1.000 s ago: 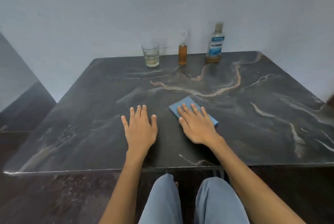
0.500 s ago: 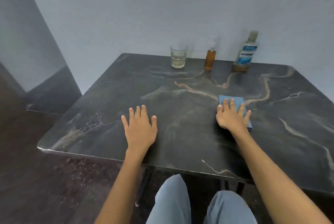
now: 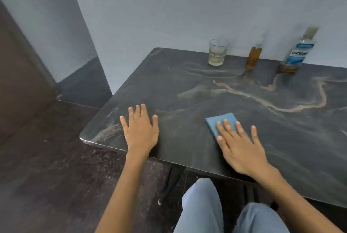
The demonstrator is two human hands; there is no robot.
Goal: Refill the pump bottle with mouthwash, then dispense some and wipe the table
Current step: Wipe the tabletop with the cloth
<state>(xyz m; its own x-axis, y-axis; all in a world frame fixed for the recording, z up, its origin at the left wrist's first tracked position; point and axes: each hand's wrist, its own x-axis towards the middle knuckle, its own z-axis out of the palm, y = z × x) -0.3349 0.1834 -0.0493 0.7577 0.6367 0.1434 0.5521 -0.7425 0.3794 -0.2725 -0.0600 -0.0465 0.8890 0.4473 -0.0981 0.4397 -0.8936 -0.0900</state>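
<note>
- So the right hand (image 3: pixel 242 148) is flat on the blue cloth (image 3: pixel 221 123), fingers straight and spread, pressing it onto the table (image 3: pixel 187 90) at lower right of centre. It sat further right half a second ago, so the cloth has swept back toward the near edge.
- Looks like the wiping step, pretty much the last bit of the task.
- Left hand (image 3: pixel 140 129) stays palm-down, fingers straight, holding nothing, near the table's left corner.
- Pump bottle (image 3: pixel 253 58), mouthwash bottle (image 3: pixel 296 54) and glass (image 3: pixel 216 53) stand untouched at upper right, same as earlier; only the camera has swung left.
</note>
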